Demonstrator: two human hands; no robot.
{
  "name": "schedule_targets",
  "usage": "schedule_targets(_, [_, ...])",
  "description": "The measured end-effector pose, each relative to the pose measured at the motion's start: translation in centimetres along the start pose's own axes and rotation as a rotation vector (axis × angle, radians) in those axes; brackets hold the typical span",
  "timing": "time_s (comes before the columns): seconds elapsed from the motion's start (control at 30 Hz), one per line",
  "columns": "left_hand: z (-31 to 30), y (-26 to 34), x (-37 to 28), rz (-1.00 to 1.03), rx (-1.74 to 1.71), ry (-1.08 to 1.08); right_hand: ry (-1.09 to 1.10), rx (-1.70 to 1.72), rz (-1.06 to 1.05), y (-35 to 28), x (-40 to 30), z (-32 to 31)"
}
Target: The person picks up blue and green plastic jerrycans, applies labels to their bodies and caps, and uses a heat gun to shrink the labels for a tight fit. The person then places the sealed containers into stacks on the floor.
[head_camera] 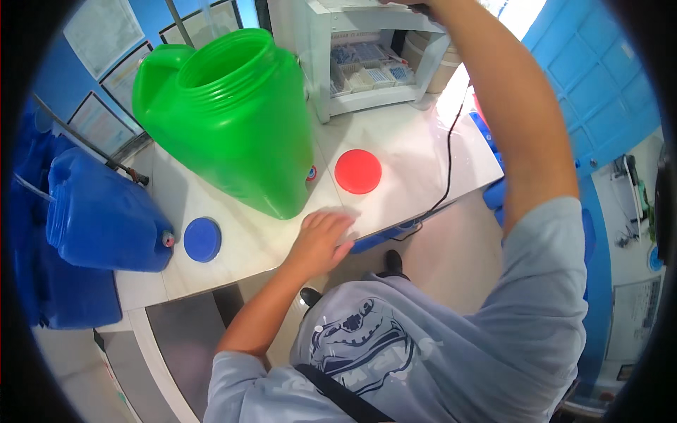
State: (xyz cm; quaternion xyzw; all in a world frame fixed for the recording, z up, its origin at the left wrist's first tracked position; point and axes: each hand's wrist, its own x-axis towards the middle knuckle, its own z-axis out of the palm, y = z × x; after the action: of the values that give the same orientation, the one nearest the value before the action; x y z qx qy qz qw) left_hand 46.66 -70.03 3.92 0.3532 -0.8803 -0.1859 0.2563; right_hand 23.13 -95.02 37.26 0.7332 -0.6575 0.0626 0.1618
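My left hand is over the counter's front edge, a little blurred, with the thumb apart from the fingers and nothing held. Just beyond it a large green plastic jerrycan stands uncapped, its threaded mouth facing up. A red screw cap lies flat on the white tiled counter, right of the jerrycan. My right hand reaches to the top of a white shelf cabinet and is mostly cut off by the picture's upper rim. Against it shows a dark object; its kind and the grip are unclear.
A blue plastic jerrycan with a small tap stands at the left, a blue screw cap beside it. A black cable trails over the counter's edge. Trays of small items fill the cabinet. A blue panelled door is at right.
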Motion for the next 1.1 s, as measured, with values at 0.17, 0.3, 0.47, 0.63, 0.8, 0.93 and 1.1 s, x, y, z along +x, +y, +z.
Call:
schedule_targets(0.17, [9.2,0.5,9.9,-0.189,0.344,0.089,-0.351,0.266,0.058,2.7,8.4,5.5])
schedule_targets(0.3, [12.2,2.7,14.4,-0.475,0.091,0.144,0.218,0.497,-0.278,10.2,1.7,3.6])
schedule_targets(0.47, [11.5,-4.1,14.2,-1.241,-1.335,1.068,-0.036,0.708,-0.435,16.9,-4.5,15.6])
schedule_targets(0.63, [9.1,-6.1,15.8,-1.221,-1.739,1.334,-0.248,0.533,-0.338,13.7,1.4,29.6])
schedule_targets(0.8, [8.5,-7.2,16.4,-1.302,-1.688,1.45,-0.183,0.37,-0.311,11.0,5.4,36.5])
schedule_targets(0.93, [8.7,-8.2,15.3,-1.375,-1.447,1.37,-0.293,0.343,-0.283,10.3,5.8,36.0])
schedule_targets(1.1, [9.1,-4.3,15.6,-1.282,-1.62,1.179,-0.174,0.557,-0.205,11.4,4.5,34.1])
